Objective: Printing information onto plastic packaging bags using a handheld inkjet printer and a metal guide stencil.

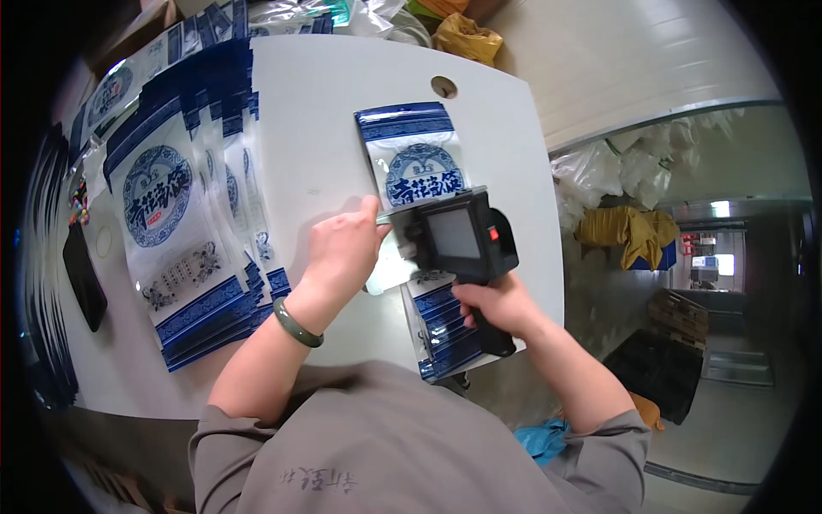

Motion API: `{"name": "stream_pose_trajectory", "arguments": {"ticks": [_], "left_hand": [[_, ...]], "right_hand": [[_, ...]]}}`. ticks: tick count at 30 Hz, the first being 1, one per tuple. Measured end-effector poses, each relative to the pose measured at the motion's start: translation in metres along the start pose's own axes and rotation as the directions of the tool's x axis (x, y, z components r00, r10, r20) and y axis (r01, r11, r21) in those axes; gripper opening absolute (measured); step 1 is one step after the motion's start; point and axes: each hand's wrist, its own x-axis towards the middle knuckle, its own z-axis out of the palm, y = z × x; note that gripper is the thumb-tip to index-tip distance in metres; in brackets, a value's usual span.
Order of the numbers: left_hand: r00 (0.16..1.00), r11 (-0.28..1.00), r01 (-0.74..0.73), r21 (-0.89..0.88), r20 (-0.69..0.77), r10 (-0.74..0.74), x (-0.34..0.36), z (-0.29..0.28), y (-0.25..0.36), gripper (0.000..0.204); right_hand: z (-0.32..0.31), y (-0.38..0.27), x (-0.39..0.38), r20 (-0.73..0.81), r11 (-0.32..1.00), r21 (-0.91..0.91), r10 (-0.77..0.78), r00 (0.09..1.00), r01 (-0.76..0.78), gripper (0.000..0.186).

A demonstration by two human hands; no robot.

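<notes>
My right hand is wrapped round the handle of a black handheld printer with a small grey screen and a red button. The printer sits over the middle of a stack of blue-and-white printed plastic bags, hiding part of the top one. Left of the printer, my left hand is closed, its fingertips at the edge of a thin, pale, shiny sheet. The lower blue ends of the stack fan out below the printer. Where the printer's face meets the bag is hidden.
Fanned piles of similar bags cover the left of the white table. A black phone-like object lies among them. The table has a round hole near its far edge. Yellow sacks and a black pallet stand at right.
</notes>
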Motion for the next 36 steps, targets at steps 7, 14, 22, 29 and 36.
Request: {"name": "stream_pose_trajectory", "arguments": {"ticks": [7, 14, 22, 29, 36], "left_hand": [[0.999, 0.998, 0.04, -0.039, -0.032, -0.042, -0.001, 0.002, -0.003, 0.022], [0.993, 0.966, 0.085, -0.243, -0.063, -0.103, 0.003, -0.003, -0.011, 0.019], [0.976, 0.921, 0.125, -0.369, 0.213, -0.048, -0.032, -0.016, 0.024, 0.017], [0.972, 0.828, 0.148, -0.541, 0.234, -0.02, -0.035, -0.003, 0.013, 0.019], [0.948, 0.953, 0.204, 0.225, -0.286, -0.136, 0.042, 0.006, 0.022, 0.051]], "right_hand": [[-0.069, 0.02, 0.007, -0.109, 0.985, 0.174, 0.018, 0.994, 0.001, 0.018], [-0.073, 0.083, 0.012, -0.42, 0.745, 0.536, -0.173, 0.891, 0.397, 0.038], [-0.05, 0.117, 0.006, -0.385, 0.464, 0.733, -0.321, 0.865, 0.498, 0.046], [-0.038, 0.116, 0.002, -0.33, 0.435, 0.788, -0.299, 0.895, 0.435, 0.03], [-0.041, 0.126, 0.009, -0.31, 0.436, 0.785, -0.341, 0.888, 0.441, 0.028]]}}
